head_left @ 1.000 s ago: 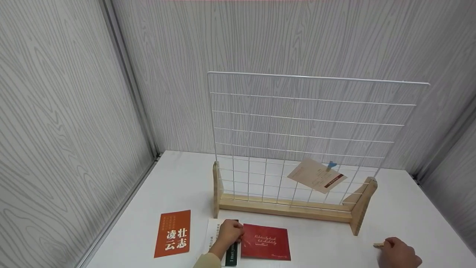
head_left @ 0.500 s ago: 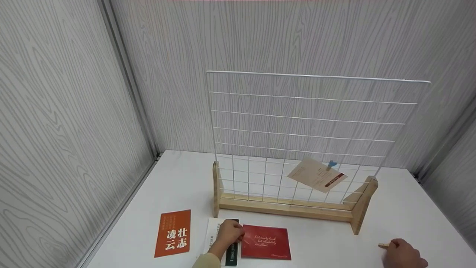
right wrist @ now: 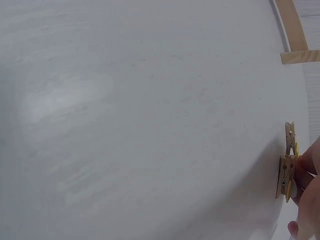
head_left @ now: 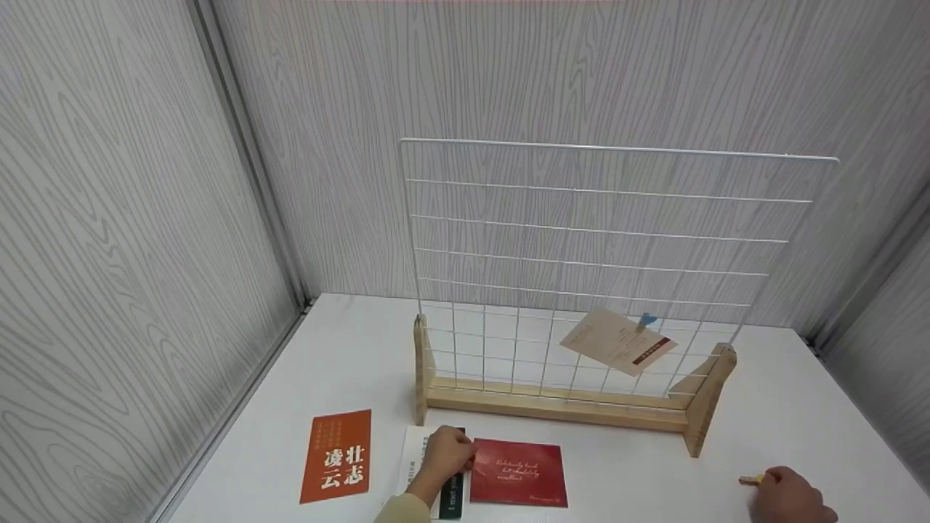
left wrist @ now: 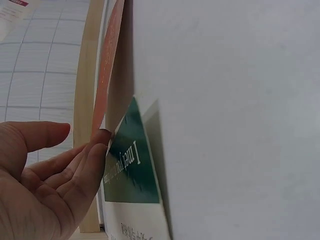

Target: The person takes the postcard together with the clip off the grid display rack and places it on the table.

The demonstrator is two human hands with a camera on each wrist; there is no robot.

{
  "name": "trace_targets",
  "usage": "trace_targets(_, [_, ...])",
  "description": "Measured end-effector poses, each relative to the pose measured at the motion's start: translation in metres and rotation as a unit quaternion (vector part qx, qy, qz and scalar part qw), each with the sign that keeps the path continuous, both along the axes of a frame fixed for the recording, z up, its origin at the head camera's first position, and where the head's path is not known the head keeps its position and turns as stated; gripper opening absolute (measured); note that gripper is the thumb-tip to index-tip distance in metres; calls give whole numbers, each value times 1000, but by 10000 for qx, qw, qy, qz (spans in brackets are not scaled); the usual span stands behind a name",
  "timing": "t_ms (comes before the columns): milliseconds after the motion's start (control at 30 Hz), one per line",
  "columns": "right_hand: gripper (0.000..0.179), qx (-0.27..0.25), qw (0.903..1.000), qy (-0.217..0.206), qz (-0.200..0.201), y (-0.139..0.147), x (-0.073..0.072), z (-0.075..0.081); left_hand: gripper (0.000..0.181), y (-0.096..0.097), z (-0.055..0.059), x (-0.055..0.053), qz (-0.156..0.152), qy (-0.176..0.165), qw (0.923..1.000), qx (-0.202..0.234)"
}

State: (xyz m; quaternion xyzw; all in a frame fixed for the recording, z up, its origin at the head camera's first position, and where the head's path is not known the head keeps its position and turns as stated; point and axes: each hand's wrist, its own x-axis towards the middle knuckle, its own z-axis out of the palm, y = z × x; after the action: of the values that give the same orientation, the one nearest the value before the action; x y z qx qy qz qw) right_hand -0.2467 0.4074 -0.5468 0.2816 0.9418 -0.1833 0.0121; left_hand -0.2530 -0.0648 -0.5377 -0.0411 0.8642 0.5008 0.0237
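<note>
The left hand (left wrist: pixel 52 182), thumb apart, touches a green-and-white card (left wrist: pixel 132 172) on the surface (head_left: pixel 617 479) beside a red card (head_left: pixel 519 476); the right hand (head_left: pixel 793 497) grips clothespins (right wrist: pixel 286 170) (only the right wrist view shows their springs).

The tabletop (head_left: pixel 349 363) is white, with an orange card (head_left: pixel 336 456) with white characters toward its left edge, a green-banded white card (left wrist: pixel 132 170) and a pale-scripted red card (head_left: pixel 518 472) toward its front edge, and tan and yellow pegs (right wrist: pixel 285 172) toward its right edge.
</note>
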Motion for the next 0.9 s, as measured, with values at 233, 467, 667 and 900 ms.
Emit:
trace_targets(233, [33,-29,9999,92,38,4,-1,-5,10,0,3,2,52,90,9998,-173])
trace_targets(467, [34,-28,10000,8,-42,6,-3,-10,12,-2,4,1,-4,86,9996,-276])
trace_targets(667, [33,-26,9999,75,-139,5,0,-8,11,-4,6,0,-1,-12,10000,-97])
trace_targets(900, [33,-205,9996,122,149,7,2,5,11,-10,9,-2,-1,-113,9999,89])
